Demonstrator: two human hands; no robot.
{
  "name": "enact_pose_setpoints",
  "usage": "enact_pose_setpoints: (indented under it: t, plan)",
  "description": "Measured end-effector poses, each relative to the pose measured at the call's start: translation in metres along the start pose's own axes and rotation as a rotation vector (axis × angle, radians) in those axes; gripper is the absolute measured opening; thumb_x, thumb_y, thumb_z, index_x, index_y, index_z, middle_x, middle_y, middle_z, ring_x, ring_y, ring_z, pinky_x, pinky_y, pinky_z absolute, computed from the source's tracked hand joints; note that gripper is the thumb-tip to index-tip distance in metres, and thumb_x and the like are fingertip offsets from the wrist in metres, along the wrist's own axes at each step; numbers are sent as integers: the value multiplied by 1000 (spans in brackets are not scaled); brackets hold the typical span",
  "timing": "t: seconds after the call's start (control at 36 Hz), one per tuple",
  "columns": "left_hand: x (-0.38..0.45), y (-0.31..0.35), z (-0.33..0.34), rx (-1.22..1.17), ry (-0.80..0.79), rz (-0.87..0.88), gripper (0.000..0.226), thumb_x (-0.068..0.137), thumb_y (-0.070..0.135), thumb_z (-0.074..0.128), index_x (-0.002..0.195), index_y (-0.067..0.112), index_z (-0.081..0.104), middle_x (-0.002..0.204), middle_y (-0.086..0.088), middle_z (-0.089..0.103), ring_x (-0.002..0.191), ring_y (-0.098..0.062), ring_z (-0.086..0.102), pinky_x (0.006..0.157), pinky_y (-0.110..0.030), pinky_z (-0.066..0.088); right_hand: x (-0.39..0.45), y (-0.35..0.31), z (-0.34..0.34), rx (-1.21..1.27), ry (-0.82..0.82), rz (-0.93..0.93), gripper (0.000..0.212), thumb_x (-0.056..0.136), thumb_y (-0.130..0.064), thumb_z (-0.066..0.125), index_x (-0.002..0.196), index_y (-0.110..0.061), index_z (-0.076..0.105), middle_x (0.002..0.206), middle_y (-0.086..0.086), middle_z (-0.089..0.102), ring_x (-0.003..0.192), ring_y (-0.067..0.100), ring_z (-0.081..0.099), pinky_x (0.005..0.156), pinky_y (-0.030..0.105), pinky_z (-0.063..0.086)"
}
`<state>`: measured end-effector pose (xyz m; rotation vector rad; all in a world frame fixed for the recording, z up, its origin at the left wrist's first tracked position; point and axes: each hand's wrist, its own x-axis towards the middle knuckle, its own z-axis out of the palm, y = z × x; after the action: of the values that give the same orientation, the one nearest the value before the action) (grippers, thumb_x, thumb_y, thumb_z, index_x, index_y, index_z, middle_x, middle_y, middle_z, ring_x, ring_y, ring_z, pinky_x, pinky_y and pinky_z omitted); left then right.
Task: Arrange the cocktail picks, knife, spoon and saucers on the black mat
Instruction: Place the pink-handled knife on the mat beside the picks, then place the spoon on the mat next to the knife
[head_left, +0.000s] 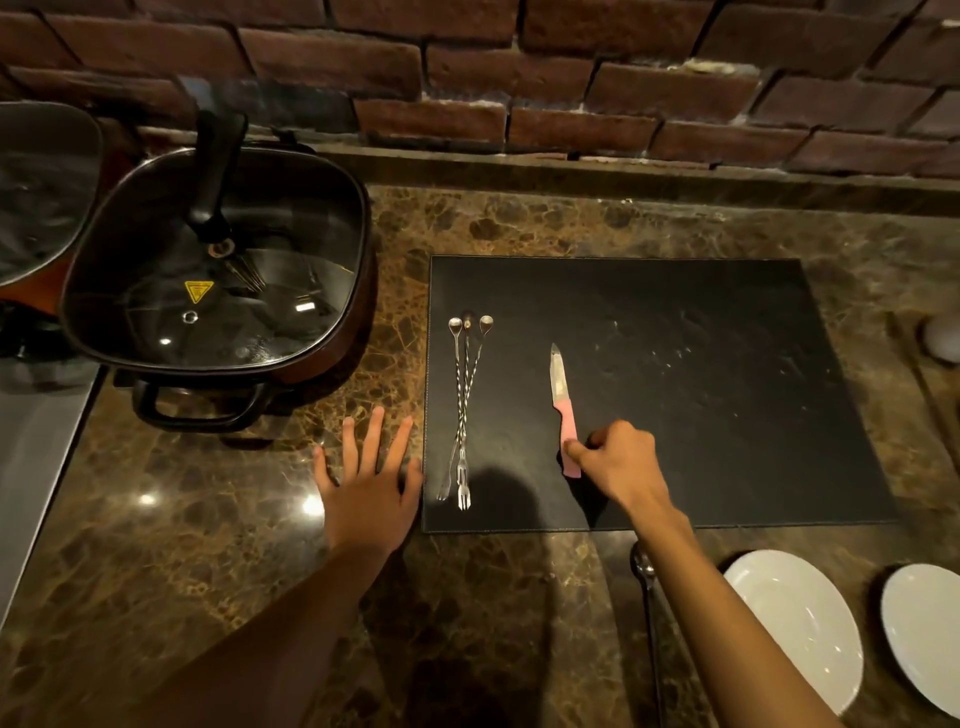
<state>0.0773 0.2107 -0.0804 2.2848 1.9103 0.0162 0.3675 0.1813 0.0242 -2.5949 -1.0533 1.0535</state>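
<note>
From my seat I read the black mat (675, 395) as the centre of the dial. The cocktail picks (462, 410) lie bunched at about nine o'clock on it, their spoon ends pointing to twelve and the forked tips to six, crossing one another slightly; I'd judge they were laid close to the left edge to leave room for everything else. The knife (563, 410) rests just right of them, blade toward twelve, pink handle toward six, roughly parallel to the picks so the row reads tidy. My right hand (618, 462) is curled over the lower end of that handle, thumb and fingertip pinched on it; whether it is setting the knife down or nudging it straight I cannot tell. My left hand (369, 478) lies flat with fingers spread wide on the marble counter (208, 545), holding nothing, touching the mat's left edge, probably to steady it.

The spoon (647, 597) waits off the mat at six o'clock, partly hidden under my right forearm. Two white saucers (800, 623) sit at around five o'clock, also on the counter. The lidded pan (218, 270) at ten o'clock plays no part. The mat's right half is free, which suits the saucers
</note>
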Motion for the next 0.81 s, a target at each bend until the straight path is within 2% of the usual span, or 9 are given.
enact_pose_setpoints:
  t: [0.08,0.17,0.25,0.31,0.42,0.53,0.61,0.69,0.81]
  plan:
    - [-1,2,-2,-3,16,9,56,102,53,20,157,46,16,168,7,17,156,-26,16,120,-63,8,-25,24,-5,-5,30,8,26,84,-34,69,74,-12,62,71,5,60,65,17,57,57,30,45]
    - [-2,3,-3,-14,48,19,55,101,50,26,155,43,25,167,4,24,154,-29,23,120,-64,11,-59,54,-6,52,25,49,15,88,-27,68,91,-17,57,84,2,59,77,18,59,71,32,50]
    - [-3,2,-2,-11,78,39,53,102,47,31,155,41,29,166,2,28,153,-31,26,120,-64,12,-92,84,2,10,19,88,18,89,-24,67,102,-14,60,96,3,64,83,19,62,77,30,51]
    - [-3,1,-1,-13,81,47,53,102,47,33,155,41,28,166,1,28,153,-32,25,120,-64,12,-108,101,10,-47,20,108,19,87,-25,69,100,-14,61,99,5,68,86,21,65,80,32,54]
    - [-1,3,-2,-71,2,-10,56,100,53,24,155,51,13,169,10,12,157,-24,8,123,-62,3,-130,123,27,-95,-10,119,11,87,-25,68,90,-17,60,96,5,70,88,24,66,82,35,54]
    - [-1,5,-7,-114,-56,-39,55,101,55,19,153,56,2,168,17,-2,157,-19,-5,123,-59,-5,-138,139,43,-169,-27,105,13,90,-23,63,97,-13,67,96,5,70,90,23,66,83,34,54]
    - [-2,5,-10,-119,-83,-47,55,103,53,22,154,55,0,168,18,-6,157,-19,-7,122,-58,-8,-141,142,45,-157,0,93,8,88,-22,64,88,-14,67,87,4,69,82,22,64,75,32,52]
    - [-3,5,-11,-103,-77,-34,55,103,53,21,154,54,0,168,17,-5,157,-20,-6,122,-59,-7,-142,141,42,-102,-5,98,19,86,-22,66,69,-20,57,69,-2,61,65,16,56,63,25,41]
    - [-4,7,-13,-110,-77,-29,55,103,53,21,154,54,2,168,17,-4,157,-20,-5,121,-58,-7,-142,142,41,-42,7,117,20,83,-22,66,65,-16,59,66,0,65,61,16,60,60,25,45]
